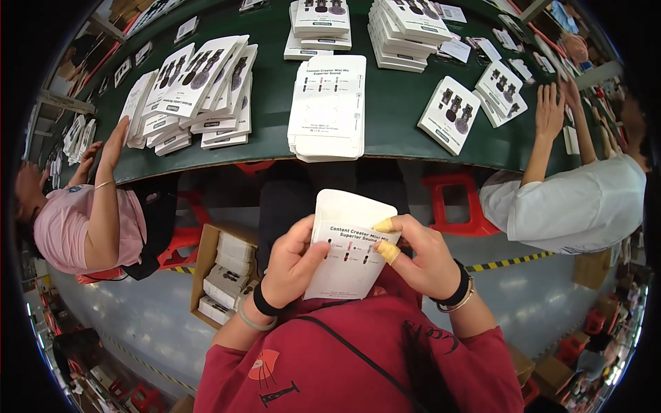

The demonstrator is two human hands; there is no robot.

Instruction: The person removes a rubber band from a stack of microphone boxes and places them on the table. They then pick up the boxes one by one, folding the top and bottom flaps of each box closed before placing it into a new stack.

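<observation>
white box (348,265) at clock centre, printed side up, top flap (354,205) raised; unit judged unfinished, flap not shut. left hand (292,261) grips left edge; right hand (427,258) holds upper right edge, yellow wraps (387,252) on two digits. stack (327,103) at 12 o'clock, pile (200,82) near 11, loose box (447,113) at 1: look closed, judged done, contents unverified. brown carton (202,272) at 9 holds packages (224,283), status unclear; remaining count cannot be told
</observation>
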